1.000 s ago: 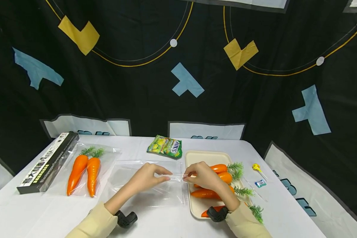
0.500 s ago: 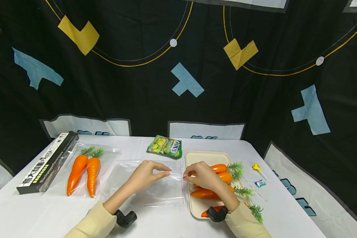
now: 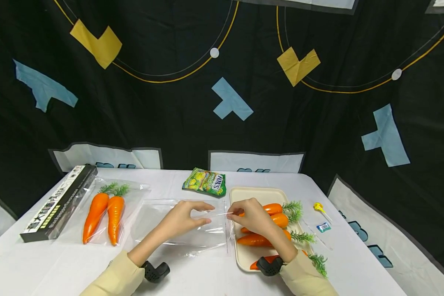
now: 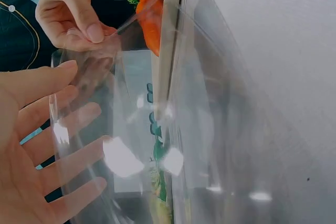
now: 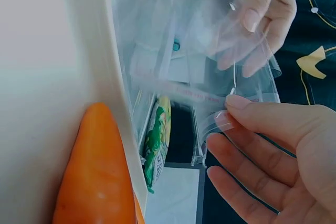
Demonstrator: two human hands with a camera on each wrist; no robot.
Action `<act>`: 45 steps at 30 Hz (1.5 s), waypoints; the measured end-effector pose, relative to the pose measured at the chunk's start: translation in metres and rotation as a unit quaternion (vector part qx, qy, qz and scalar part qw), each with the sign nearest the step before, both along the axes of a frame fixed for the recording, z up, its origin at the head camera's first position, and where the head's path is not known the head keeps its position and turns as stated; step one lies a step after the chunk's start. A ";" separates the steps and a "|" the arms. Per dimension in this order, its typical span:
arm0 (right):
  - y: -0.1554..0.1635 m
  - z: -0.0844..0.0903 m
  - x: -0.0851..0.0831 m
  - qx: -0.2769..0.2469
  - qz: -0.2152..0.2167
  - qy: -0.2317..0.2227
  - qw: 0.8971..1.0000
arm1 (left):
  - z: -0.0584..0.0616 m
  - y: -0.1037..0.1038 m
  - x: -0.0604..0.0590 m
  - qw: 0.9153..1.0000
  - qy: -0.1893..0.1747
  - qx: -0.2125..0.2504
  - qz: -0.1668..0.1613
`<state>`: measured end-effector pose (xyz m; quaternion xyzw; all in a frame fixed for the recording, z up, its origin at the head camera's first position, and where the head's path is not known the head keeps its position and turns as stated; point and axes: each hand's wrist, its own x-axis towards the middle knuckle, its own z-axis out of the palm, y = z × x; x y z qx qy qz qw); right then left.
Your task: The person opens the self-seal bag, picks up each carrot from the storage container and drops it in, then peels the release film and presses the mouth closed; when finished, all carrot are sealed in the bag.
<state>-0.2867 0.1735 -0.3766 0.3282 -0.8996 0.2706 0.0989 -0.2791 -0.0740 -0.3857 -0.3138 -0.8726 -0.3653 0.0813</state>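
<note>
1. A clear, flat plastic bag (image 3: 181, 224) lies on the white-covered bench (image 3: 40, 263) in front of the person, its open mouth turned towards the cream rectangular tray (image 3: 251, 193) just to its right
2. The left hand (image 3: 183, 220) rests at the mouth end of the bag with its fingers straight and spread; the left wrist view shows the fingers (image 4: 58, 156) behind a layer of the clear film, so they appear to lie inside the mouth, gripping nothing
3. The right hand (image 3: 253, 218) is just beside the left, over the near-left part of the tray; its thumb and forefinger pinch the upper lip of the bag and hold that edge lifted off the bench, while its other fingers are loosely bent
4. The bag thus sits between and under both hands, its mouth parted and the rest of it lying flat towards the left
5. Several orange toy carrots with green tops (image 3: 277, 220) lie on the tray, partly under the right hand
6. Further left, a second clear bag holding two orange carrots (image 3: 105, 211) lies next to a long black box (image 3: 59, 201)
7. A green snack packet (image 3: 205, 181) lies behind the hands, and a small yellow-headed item (image 3: 319, 208) and a small blue-and-white packet (image 3: 323, 227) lie right of the tray
</note>
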 end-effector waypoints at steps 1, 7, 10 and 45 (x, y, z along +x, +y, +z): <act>0.000 0.000 0.000 -0.004 -0.002 0.001 1.000 | -0.001 0.000 0.000 1.000 0.003 -0.008 0.002; -0.001 0.000 0.000 -0.005 0.000 -0.003 1.000 | -0.001 0.002 0.002 0.999 0.018 -0.029 0.015; 0.000 -0.001 0.000 0.001 0.000 -0.010 1.000 | 0.001 0.002 0.003 1.000 0.017 -0.015 0.016; 0.016 0.024 0.004 -0.017 0.046 -0.028 0.998 | 0.022 -0.012 0.002 0.999 0.000 0.040 0.020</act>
